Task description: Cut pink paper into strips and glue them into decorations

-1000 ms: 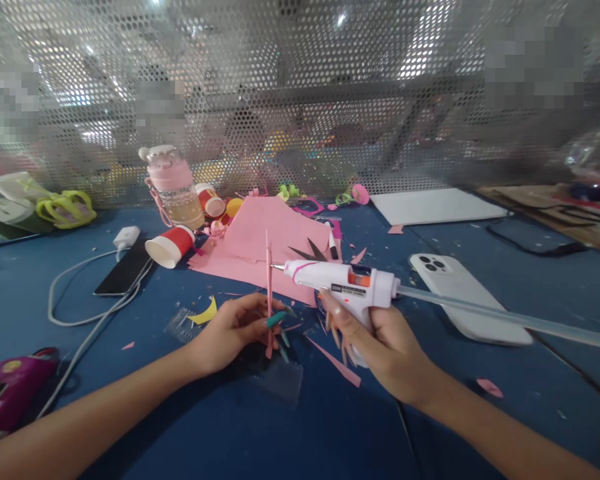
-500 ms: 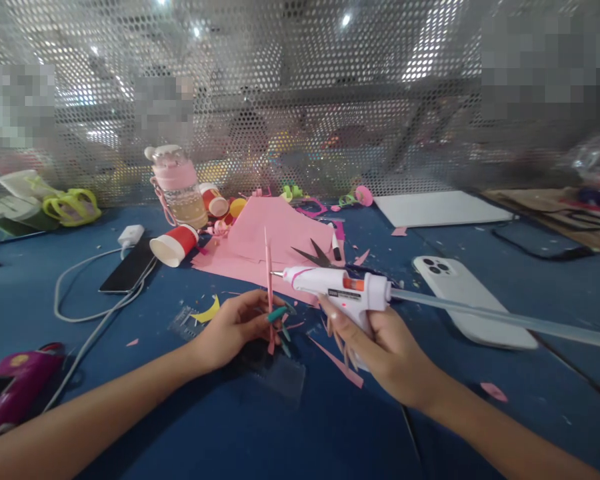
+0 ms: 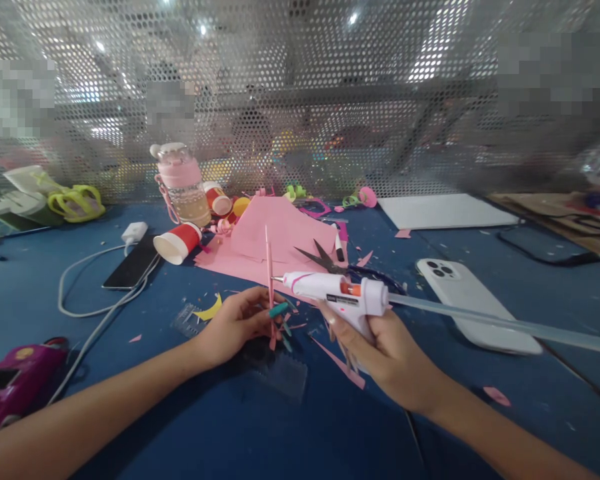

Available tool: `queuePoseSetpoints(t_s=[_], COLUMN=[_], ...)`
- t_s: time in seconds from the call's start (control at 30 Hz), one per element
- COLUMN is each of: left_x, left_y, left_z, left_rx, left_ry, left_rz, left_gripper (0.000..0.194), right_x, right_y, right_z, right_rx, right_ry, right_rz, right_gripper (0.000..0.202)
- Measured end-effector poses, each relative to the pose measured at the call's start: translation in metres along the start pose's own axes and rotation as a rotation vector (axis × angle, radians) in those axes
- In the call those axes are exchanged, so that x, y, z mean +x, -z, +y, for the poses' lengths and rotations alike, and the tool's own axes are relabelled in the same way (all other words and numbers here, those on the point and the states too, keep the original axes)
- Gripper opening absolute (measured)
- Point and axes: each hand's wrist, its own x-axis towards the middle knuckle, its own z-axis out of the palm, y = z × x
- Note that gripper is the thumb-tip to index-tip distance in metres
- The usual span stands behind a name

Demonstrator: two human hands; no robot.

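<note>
My left hand (image 3: pixel 247 320) pinches a narrow pink paper strip (image 3: pixel 270 267) that stands upright between thumb and fingers. A white hot glue gun (image 3: pixel 330 288) is gripped in my right hand (image 3: pixel 380 347), its metal nozzle pointing left at the strip, touching or very close to it. From the gun's back a long clear glue stick (image 3: pixel 480 323) runs off to the right. Behind the gun lie scissors (image 3: pixel 325 260) with spread blades, partly hidden by it. Pink paper sheets (image 3: pixel 280 230) spread out beyond my hands.
A white phone (image 3: pixel 475 303) lies at right, a black phone (image 3: pixel 130 263) with a white cable at left. A red paper cup (image 3: pixel 177 243) lies near a water bottle (image 3: pixel 183 187). A purple toy car (image 3: pixel 20 383) sits front left. Perforated metal (image 3: pixel 300 100) borders the back.
The whole view has shifted slightly. The glue gun sits a little lower against the pink strip, and both hands keep their holds.
</note>
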Motion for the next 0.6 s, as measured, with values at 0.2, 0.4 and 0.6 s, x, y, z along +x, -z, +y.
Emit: queuePoseSetpoints(t_s=[0.2, 0.4, 0.6], left_x=[0.0005, 0.0005, 0.0005], left_y=[0.0015, 0.0011, 0.0013], left_z=[-0.0024, -0.0036, -0.0051], left_rx=[-0.010, -0.005, -0.008], left_ry=[0.022, 0.024, 0.026], left_rz=[0.018, 0.051, 0.073], left_gripper=[0.018, 0.019, 0.018], right_x=[-0.0003, -0.0008, -0.0006], right_y=[0.0004, -0.0001, 0.0007], right_z=[0.0004, 0.0013, 0.0007], right_rx=[-0.073, -0.123, -0.173], right_ry=[0.036, 0.036, 0.016], right_rz=[-0.016, -0.007, -0.033], right_gripper=[0.022, 0.029, 0.027])
